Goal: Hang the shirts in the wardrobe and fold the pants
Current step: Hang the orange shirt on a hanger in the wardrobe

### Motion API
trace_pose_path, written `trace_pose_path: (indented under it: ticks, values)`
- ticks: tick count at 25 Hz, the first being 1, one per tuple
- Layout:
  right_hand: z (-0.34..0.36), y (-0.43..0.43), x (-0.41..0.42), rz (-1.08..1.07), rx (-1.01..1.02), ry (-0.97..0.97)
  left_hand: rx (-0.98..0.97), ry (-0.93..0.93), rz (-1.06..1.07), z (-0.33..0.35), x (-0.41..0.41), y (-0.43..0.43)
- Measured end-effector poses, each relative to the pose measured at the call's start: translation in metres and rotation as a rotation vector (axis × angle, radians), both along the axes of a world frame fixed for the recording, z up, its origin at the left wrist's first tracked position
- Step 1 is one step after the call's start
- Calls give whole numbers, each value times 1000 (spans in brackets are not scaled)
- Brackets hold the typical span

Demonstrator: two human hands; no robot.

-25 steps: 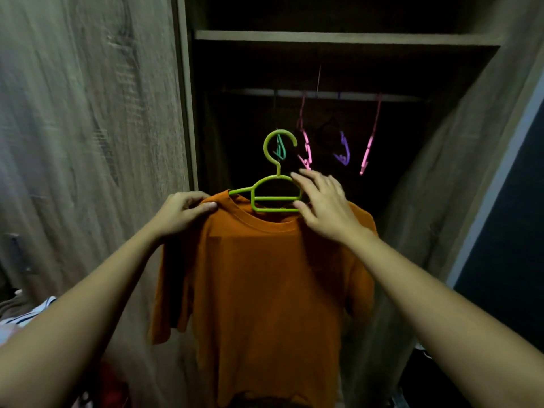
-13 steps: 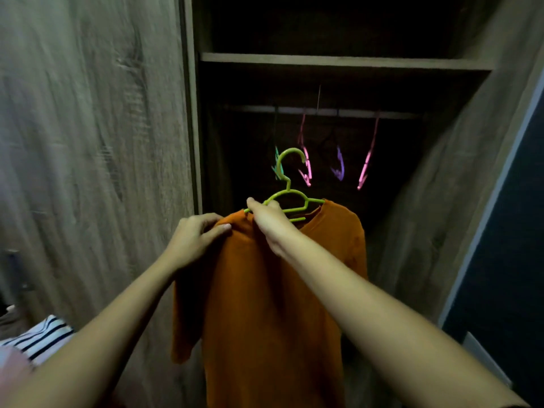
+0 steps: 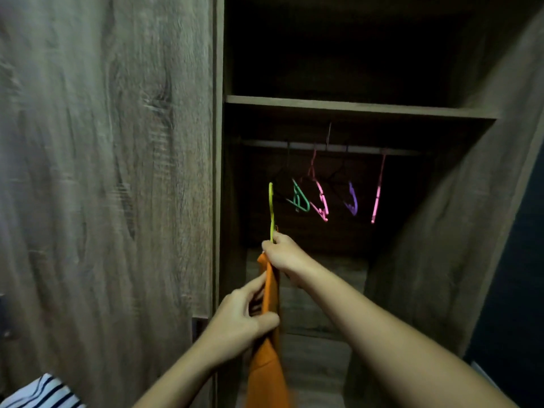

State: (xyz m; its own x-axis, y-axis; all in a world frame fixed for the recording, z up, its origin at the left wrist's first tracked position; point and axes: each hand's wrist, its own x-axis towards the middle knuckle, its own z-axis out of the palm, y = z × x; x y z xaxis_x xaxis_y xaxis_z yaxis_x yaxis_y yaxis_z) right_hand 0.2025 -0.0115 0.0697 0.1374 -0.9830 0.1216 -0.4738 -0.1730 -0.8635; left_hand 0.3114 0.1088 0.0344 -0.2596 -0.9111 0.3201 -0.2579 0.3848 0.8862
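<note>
Orange cloth, seen edge-on: the shirt (image 3: pixel 266 363) hangs as a narrow strip in front of the open wardrobe (image 3: pixel 441 260), low at six o'clock. Its collar sits on a yellow-green hanger (image 3: pixel 271 210) whose hook stands upright, below the rail (image 3: pixel 332 147) and apart from it. The right hand (image 3: pixel 284 256) has its grip clamped round that hanger's neck at the top of the shirt. The left hand (image 3: pixel 241 322), at seven o'clock from the right, pinches the fabric between thumb and fingers.

At two o'clock from the hook, bare hangers dangle from the rail: a green hanger (image 3: pixel 300 198) nearest, then a pink hanger (image 3: pixel 321 201), a purple hanger (image 3: pixel 351 200) and a second pink hanger (image 3: pixel 377 195). A shelf (image 3: pixel 353 106) crosses above the rail. The closed wood-grain door (image 3: pixel 103 172) fills the nine o'clock side, near the hook. Striped cloth (image 3: pixel 41 393) shows at eight o'clock.
</note>
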Motion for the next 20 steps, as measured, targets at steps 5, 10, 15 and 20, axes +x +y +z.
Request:
trace_pose_path:
  ticks: [5, 10, 15, 20]
  values:
    - [26, -27, -13, 75, -72, -104, -211, -231, 244, -8, -21, -33]
    - [58, -89, -17, 112, -183, -35, -370, -253, 490, -18, -53, -83]
    - [83, -166, -14, 94, -265, -28, -552, -87, 684, 23, -58, -199]
    - [118, -229, -6, 111, -244, 43, -584, -182, 804, 24, -78, -225]
